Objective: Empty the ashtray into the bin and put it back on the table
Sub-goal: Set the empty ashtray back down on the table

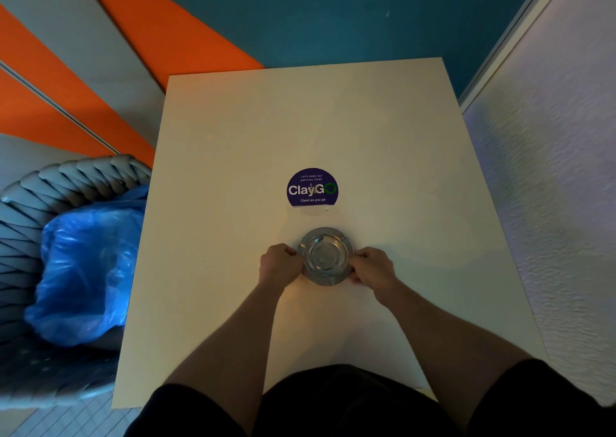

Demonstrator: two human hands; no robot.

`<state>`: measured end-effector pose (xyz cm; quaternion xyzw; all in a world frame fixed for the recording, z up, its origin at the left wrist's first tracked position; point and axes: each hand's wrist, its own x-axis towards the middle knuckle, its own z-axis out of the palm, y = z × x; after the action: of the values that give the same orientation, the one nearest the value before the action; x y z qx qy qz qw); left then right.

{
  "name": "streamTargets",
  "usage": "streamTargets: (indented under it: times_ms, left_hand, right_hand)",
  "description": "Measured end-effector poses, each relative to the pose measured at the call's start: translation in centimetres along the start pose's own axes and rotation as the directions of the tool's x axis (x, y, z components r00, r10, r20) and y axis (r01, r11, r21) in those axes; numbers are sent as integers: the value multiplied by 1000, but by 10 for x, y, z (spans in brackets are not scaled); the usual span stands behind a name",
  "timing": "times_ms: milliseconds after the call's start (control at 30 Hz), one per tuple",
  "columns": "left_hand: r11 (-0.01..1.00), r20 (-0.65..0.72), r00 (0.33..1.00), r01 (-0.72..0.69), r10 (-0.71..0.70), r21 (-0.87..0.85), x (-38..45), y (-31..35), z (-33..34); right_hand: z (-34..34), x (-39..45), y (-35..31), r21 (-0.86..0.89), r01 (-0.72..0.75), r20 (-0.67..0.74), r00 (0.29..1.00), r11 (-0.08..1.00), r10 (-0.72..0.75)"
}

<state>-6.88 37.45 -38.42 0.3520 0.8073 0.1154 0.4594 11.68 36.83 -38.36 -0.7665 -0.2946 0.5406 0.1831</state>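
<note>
Office pantry: table sticker reads "keep our pantries clean"; bin w/ liner.

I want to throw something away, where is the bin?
In the head view, the bin with its blue bag stands on the floor at the person's left, right beside the white table, left of the ashtray.
</note>
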Motion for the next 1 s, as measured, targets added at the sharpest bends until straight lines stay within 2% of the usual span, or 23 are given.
streamTargets:
  times_ms: [133, 333, 467, 600, 867, 1000]
  left_hand:
    - [1000, -24, 1000, 3, -3, 0, 6, 13, -7]
    - [993, 0, 993, -116, 116, -32, 11, 36, -1]
    - [993, 1, 993, -118, 118, -10, 9, 28, 0]
    - [998, -12, 998, -60, 60, -27, 1, 11, -2]
    - [989, 31, 999, 39, -35, -140, -12, -19, 3]
    - [977, 57, 997, 67, -56, -201, -13, -21, -1]
  right_hand:
    - [2, -11, 12, 101, -73, 33, 997, 992, 70]
    - [14, -22, 32, 206, -126, 89, 990, 970, 110]
    - [13, -15, 28, 166, -97, 68, 994, 981, 87]
    - [8, -1, 19, 100, -63, 32, 998, 993, 60]
    - [5, 11, 0, -67, 27, 30, 999, 997, -25]
    - [3, 9, 1, -43, 12, 49, 999, 999, -10]
